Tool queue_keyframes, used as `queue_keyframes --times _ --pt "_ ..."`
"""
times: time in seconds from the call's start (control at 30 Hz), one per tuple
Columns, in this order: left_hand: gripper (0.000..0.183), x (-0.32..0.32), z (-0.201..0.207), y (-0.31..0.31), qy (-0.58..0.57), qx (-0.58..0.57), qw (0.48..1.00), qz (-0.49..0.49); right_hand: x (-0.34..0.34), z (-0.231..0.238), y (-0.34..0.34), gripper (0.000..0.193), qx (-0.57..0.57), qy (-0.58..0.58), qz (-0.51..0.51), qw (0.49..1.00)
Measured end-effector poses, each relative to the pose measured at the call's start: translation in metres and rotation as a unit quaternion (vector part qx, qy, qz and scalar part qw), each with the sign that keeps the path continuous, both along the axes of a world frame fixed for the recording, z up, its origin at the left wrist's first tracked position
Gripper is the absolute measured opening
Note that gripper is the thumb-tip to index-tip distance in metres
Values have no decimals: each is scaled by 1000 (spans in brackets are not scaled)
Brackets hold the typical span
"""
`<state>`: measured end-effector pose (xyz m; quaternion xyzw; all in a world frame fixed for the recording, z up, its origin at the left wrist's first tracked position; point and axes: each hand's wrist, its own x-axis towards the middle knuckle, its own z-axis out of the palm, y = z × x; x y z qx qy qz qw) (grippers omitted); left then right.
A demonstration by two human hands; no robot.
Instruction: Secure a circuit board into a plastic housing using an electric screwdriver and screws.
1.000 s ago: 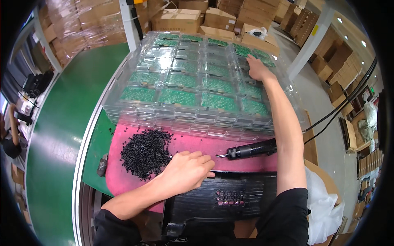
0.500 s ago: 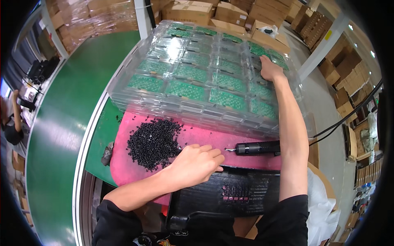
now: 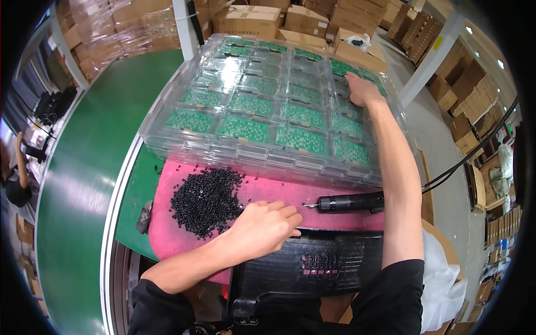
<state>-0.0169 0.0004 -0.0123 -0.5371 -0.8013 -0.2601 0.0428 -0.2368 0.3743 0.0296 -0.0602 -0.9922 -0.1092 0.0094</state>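
Note:
My left hand [image 3: 267,225] rests at the far edge of a black plastic housing [image 3: 262,282], its fingers curled in; what they close on, if anything, is hidden. My right hand [image 3: 364,91] reaches to the far right of a stack of clear plastic trays [image 3: 254,149]. Its fingertips touch the near edge of a green circuit board [image 3: 341,67], mostly hidden behind the hand. More green boards lie in the top tray's compartments. Left of my left hand is a heap of small black screws [image 3: 204,201]. A black electric screwdriver [image 3: 350,202] lies beside my right forearm, its bit pointing left.
A pink mat [image 3: 163,223] lies under the screws. At the left runs a green conveyor belt [image 3: 72,234] with a pale rail. Cardboard boxes [image 3: 245,21] stand behind the trays. White foam wrap [image 3: 441,285] hangs at the lower right. A person's arm [image 3: 22,159] shows at far left.
The whole view has shifted slightly. My right hand stays at the far-right compartments, its fingers a little nearer the board. My left hand keeps its place on the housing.

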Motion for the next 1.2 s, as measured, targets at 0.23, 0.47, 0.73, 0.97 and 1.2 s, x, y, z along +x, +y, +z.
queue_keyframes --times 0.23,0.47,0.73,0.97,1.2 --pt "22 -4 0 -1 -15 -19 1000 2 -7 3 -8 53 -20 30 4 999" --pt "22 -2 6 1 -27 -41 999 -3 -35 -6 20 65 -21 172 59 983" --pt "21 0 2 0 -14 -31 999 -13 -31 -18 11 76 -1 233 74 970" --pt "26 0 9 -3 -27 -9 999 14 60 38 -50 54 -392 209 172 879" --pt "58 0 34 -4 19 301 946 118 253 67 -142 45 -659 -139 157 722"
